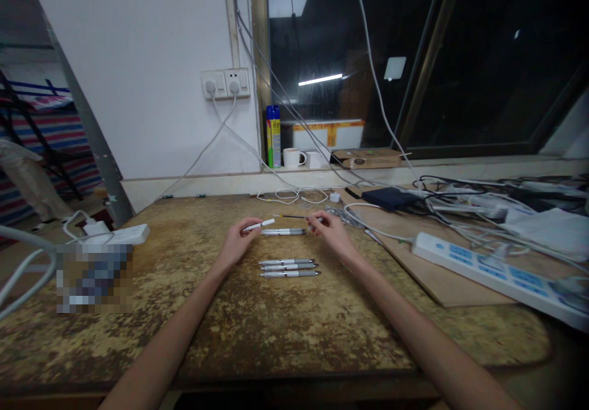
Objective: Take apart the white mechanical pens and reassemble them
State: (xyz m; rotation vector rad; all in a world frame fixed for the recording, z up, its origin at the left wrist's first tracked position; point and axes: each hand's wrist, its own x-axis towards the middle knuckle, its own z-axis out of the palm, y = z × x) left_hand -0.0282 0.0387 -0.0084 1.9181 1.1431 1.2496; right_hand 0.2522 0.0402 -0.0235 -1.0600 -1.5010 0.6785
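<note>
Between the fingers of my left hand point(242, 235) is a white pen barrel point(262, 224), its tip pointing right. My right hand point(329, 232) pinches a thin dark refill point(291, 216) that points left, and a small grey part shows at its fingertips, too small to make out. Just below the hands a white and grey pen point(284, 232) lies across the worn table point(294, 330). Nearer to me several similar pens point(289, 267) lie side by side, their grey ends to the right.
A white power strip point(497, 275) and tangled cables lie at the right, by a thin board point(437, 269) and a dark blue case point(389, 198). At the left is another power strip point(129, 234). A mug point(292, 158) and spray can point(273, 137) stand on the windowsill.
</note>
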